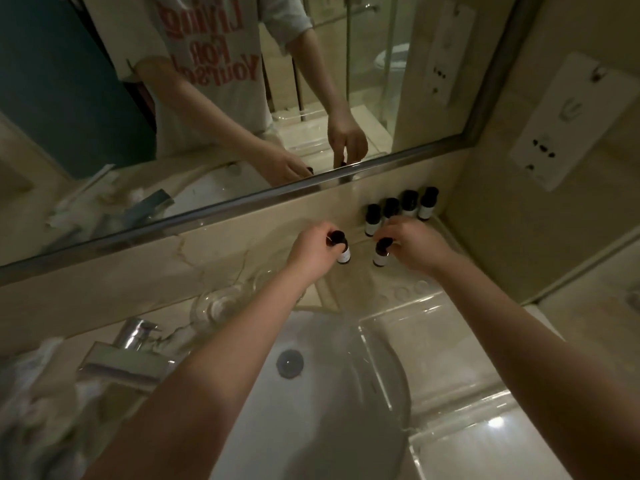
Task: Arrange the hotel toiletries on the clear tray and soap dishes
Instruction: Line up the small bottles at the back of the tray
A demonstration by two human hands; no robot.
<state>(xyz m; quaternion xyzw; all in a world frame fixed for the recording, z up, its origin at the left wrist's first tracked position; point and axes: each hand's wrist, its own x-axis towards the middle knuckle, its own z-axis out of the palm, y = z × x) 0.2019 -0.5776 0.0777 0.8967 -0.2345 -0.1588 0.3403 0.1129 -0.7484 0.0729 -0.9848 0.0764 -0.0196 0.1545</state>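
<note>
My left hand grips a small dark bottle with a black cap and white label, just above the counter behind the sink. My right hand pinches a second such bottle by its cap. Several more little bottles stand in a row against the wall at the back right corner. The clear tray lies on the counter to the right of the sink, below my right hand. Two clear glass soap dishes sit behind the sink, left of my left arm.
A white sink with a round drain fills the lower middle. A chrome tap stands at its left, with crumpled white cloth beside it. A framed mirror runs along the back wall. A wall socket panel hangs at right.
</note>
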